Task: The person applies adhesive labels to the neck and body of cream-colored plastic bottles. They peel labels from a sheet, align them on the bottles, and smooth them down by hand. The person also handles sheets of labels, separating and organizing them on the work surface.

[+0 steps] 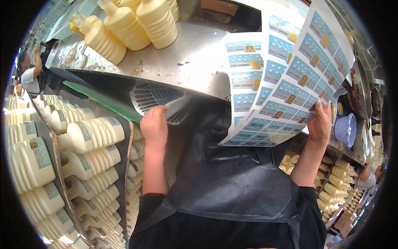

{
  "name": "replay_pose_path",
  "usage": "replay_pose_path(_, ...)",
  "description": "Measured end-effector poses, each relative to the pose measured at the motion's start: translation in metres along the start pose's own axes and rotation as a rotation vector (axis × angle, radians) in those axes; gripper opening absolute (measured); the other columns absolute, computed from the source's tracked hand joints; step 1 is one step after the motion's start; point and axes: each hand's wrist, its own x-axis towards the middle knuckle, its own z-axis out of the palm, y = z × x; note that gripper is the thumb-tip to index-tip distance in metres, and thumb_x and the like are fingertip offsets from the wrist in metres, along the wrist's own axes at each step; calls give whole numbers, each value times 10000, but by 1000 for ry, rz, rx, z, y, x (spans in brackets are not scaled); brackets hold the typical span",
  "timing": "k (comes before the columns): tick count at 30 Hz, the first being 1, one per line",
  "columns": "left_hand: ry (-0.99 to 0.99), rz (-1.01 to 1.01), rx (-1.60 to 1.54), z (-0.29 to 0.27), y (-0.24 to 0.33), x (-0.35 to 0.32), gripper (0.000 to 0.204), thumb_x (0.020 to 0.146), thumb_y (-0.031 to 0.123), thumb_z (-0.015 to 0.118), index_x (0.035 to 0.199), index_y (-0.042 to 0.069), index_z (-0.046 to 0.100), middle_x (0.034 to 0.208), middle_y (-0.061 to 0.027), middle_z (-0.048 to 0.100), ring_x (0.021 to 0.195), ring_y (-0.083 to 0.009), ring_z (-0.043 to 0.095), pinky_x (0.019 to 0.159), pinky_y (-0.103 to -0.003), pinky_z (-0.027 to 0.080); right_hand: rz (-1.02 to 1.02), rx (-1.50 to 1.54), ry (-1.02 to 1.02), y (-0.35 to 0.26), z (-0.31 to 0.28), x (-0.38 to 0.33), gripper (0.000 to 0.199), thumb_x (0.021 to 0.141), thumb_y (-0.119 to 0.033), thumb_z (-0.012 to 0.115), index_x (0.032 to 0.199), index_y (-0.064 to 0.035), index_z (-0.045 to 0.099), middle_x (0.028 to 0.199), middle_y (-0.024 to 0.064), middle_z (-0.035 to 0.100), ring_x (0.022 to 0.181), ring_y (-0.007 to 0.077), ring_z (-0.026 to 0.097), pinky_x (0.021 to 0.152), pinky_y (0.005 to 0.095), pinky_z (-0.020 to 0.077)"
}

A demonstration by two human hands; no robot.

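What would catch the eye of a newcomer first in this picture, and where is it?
Probably first the large sheets of blue labels in the right hand, filling much of the upper right. Next, the many cream bottles with blue labels, lying stacked at the lower left. A group of cream bottles without visible labels also stands out, on the metal table at the upper left.

The right hand (321, 124) holds blue label sheets (304, 79) near the metal table (195, 54), where cream bottles (157, 25) stand, while the left hand (155, 124) grips a slotted sheet (154, 94).
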Motion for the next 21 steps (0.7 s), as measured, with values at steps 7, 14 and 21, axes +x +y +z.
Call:
replay_pose_path(7,-401,-73,-110,-16,22,7,217,765,-54,692,953,42,741,845,-138,659,792,-340,662,703,-418,526,37,14,-8,6,-6,-2,434,977,-152,681,1367,-25,539,1303,84,661,1170,192,624,1038,373,460)
replay_pose_path(14,-592,231,54,-45,51,-10,28,705,68,621,717,65,646,730,-85,543,763,-281,616,680,-415,512,29,-8,-21,2,-1,-4,415,975,-155,684,1349,-29,554,1293,83,666,1147,180,630,1014,367,474)
replay_pose_path(21,-441,238,101,-40,51,-19,90,707,80,616,795,75,635,768,-79,563,763,-273,618,701,-395,503,11,26,-5,1,-10,-8,424,975,-152,684,1354,-23,545,1290,84,664,1130,182,638,1008,358,476)
